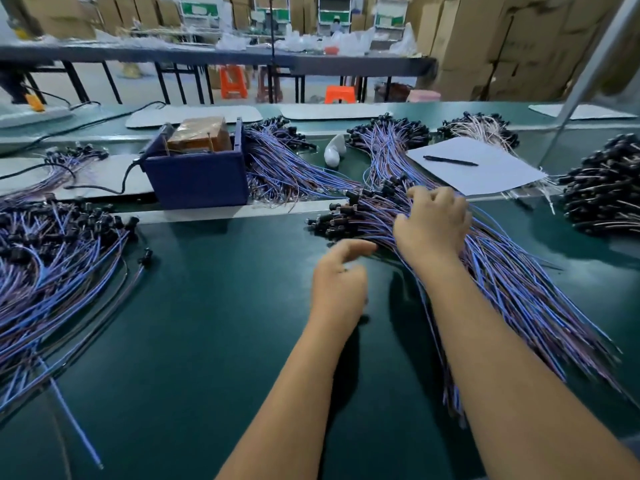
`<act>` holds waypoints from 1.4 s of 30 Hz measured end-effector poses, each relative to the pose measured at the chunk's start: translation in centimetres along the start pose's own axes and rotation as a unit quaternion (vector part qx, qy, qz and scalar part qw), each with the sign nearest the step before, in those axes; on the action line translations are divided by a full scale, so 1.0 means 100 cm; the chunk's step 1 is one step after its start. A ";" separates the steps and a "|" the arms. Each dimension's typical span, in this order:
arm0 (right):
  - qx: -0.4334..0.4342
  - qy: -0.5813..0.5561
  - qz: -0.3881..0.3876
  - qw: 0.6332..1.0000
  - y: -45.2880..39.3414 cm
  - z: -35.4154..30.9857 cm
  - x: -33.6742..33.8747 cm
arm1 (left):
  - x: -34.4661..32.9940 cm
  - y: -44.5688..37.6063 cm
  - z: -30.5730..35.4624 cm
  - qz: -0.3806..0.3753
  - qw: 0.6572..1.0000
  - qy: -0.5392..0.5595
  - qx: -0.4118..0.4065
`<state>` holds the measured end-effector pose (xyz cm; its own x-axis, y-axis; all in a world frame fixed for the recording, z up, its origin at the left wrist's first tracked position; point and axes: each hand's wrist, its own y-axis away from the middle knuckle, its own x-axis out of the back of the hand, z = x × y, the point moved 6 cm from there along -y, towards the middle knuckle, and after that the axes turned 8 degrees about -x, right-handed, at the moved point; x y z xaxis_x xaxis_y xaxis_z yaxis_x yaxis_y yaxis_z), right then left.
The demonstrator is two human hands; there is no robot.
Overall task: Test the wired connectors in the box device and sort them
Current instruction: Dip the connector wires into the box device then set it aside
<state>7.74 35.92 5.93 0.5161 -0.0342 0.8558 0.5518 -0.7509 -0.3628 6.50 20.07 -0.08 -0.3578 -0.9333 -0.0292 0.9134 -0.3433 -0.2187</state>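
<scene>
1. Dark green matte worktable (214,323) fills most of the view; a pale strip runs across it just in front of the box.
2. Big loose pile of blue-and-brown wired connectors with black plug heads (52,258) lies at the left edge, wires fanning toward the near side.
3. Long bundle of the same blue-and-brown wired connectors (519,282) lies right of centre, black heads pointing left, tails trailing toward the near right.
4. Right hand (433,226) rests on top of that bundle near its head end, fingers curled down into the wires; whether they actually pinch one, cannot tell.
5. Left hand (337,289) hovers just left of the bundle, fingers loosely curled and a little apart, thumb out toward the wires, holding nothing visible.
6. Dark blue open-topped box device (197,178) stands behind centre-left, with a brown taped block (199,133) inside and a black cable (104,188) leaving its left side.
7. More connector bundles sit behind: one just right of the box (284,164), one further right (388,140), a pale-wired one (481,129) at the back, and a black-headed heap (602,188) at far right.
8. White paper sheet (485,171) lies partly over wires, with a black pen (450,161) on it.
9. Small white rounded object (334,150) sits between the two rear bundles; blurred.
10. Single stray connector (147,254) lies beside the left pile.
</scene>
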 end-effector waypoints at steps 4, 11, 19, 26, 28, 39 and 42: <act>0.096 -0.097 0.005 0.991 0.039 -0.066 -0.010 | 0.075 -0.010 0.003 0.204 0.957 -0.207 -0.001; 0.209 -0.207 -0.215 0.931 0.120 -0.156 -0.070 | 0.179 -0.006 0.005 0.246 0.830 -0.486 0.121; 0.193 -0.162 -0.293 0.922 0.129 -0.171 -0.096 | 0.219 -0.011 0.000 0.260 0.791 -0.522 0.186; 0.193 -0.154 -0.278 0.928 0.131 -0.173 -0.096 | 0.221 -0.018 0.002 0.276 0.778 -0.539 0.167; 0.194 -0.165 -0.277 0.926 0.131 -0.172 -0.096 | 0.219 -0.019 0.003 0.279 0.778 -0.542 0.151; 0.021 -0.579 -0.413 0.702 0.134 -0.167 -0.085 | 0.156 -0.030 0.017 0.267 0.943 0.172 -0.097; -0.044 -0.657 -0.494 0.568 0.130 -0.167 -0.086 | 0.126 -0.038 0.012 0.127 0.934 0.327 -0.071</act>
<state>-0.48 15.49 0.01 0.0583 0.9106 -0.4093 0.9923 -0.0080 0.1237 -1.19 9.51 1.59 -0.2176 -0.7034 -0.6767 0.9665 -0.0588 -0.2497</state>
